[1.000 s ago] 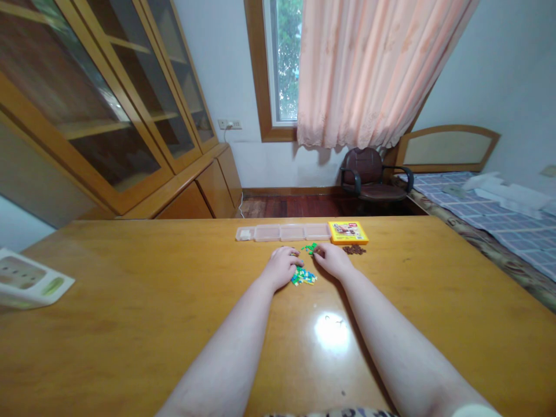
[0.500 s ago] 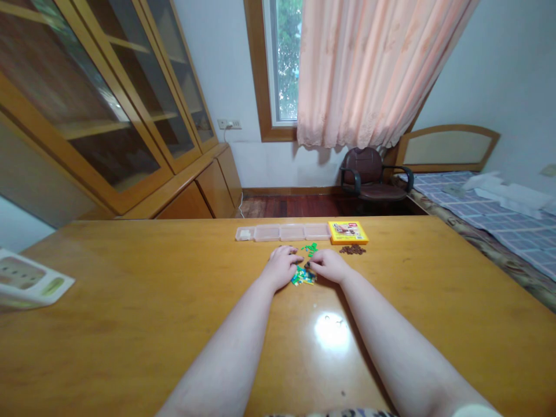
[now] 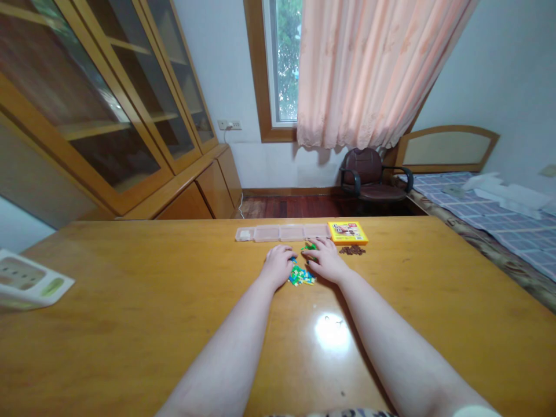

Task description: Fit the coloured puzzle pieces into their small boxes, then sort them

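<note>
A small heap of tiny toy bricks (image 3: 302, 276) in green, blue, white and yellow lies on the table between my hands. At its left edge rests my left hand (image 3: 278, 265), fingers loosely bent and apart, with some blue bits at the fingertips. My right hand (image 3: 326, 260) is spread palm down on the other side. Its fingers reach over a smaller group of green bricks (image 3: 310, 247) and partly hide them. A small dark spot shows by the right thumb, too small to name.
Beyond the hands stands a row of clear plastic trays (image 3: 267, 233), then a yellow box (image 3: 348, 233). Brown pieces (image 3: 352, 250) lie in a pile before the box. A white holder (image 3: 35, 281) sits at the table's (image 3: 152, 278) left. A chair (image 3: 369, 176) and bed are behind.
My right hand has opened from a pinch over the heap and moved its fingers forward over the green bricks. The left fingers have drawn in slightly, and blue bits now show there.
</note>
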Motion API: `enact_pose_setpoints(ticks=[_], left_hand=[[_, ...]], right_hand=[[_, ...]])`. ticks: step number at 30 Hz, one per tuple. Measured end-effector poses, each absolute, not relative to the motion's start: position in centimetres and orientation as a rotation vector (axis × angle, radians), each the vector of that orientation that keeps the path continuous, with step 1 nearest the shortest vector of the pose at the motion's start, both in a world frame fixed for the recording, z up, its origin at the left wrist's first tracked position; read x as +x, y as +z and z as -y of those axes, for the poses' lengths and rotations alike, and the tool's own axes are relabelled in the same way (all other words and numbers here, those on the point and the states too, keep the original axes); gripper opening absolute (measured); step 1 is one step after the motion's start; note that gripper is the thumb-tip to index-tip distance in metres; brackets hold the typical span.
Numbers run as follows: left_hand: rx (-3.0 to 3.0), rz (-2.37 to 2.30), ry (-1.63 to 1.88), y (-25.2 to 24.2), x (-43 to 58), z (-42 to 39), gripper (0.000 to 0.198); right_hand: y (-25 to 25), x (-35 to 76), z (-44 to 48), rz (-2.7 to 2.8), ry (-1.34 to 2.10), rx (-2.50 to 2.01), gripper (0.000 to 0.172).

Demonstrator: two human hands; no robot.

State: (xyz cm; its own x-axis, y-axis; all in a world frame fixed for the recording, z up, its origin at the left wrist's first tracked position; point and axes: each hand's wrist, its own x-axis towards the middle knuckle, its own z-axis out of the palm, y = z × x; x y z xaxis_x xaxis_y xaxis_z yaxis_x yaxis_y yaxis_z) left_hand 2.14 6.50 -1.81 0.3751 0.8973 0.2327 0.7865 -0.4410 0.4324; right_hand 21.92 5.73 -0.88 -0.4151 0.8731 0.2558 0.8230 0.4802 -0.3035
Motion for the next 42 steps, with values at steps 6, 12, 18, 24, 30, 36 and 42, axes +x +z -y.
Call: enact_pose_setpoints(ticks=[6,12,18,24,30,36,42], left_hand=[[2.442,-1.443,0.57,-1.9,2.2,-6.4,0.039],[2.457,-1.439,0.481,-2.2,2.1,-6.3,0.038],[2.399,-1.58,0.533,-1.8,1.9,-6.6,0.032],[2.325,-1.648,0.621,-1.8,2.0,-6.7,0.032],[2.321,-1.624,0.655,-1.8,2.0,-6.8,0.032],[2.337,-1.537,0.666,-1.7,2.1,-6.6,0.033],[2.322,-1.546,0.666,-1.7,2.2,-6.7,0.032]], right_hand=[[-1.7,22.4,-6.4,2.096,0.308,-1.259,0.03],[-2.7,23.9,-7.4,1.448,0.551,-1.315,0.034],[-2.6,23.3,-6.9,1.529,0.747,-1.242,0.026],[-1.2,21.6,-5.6,2.009,0.927,-1.13,0.018],[-0.6,21.3,-5.6,2.211,0.737,-1.112,0.027],[-1.0,21.8,-6.0,2.203,0.58,-1.189,0.035],[-0.5,21.5,-5.6,2.241,0.748,-1.107,0.031]])
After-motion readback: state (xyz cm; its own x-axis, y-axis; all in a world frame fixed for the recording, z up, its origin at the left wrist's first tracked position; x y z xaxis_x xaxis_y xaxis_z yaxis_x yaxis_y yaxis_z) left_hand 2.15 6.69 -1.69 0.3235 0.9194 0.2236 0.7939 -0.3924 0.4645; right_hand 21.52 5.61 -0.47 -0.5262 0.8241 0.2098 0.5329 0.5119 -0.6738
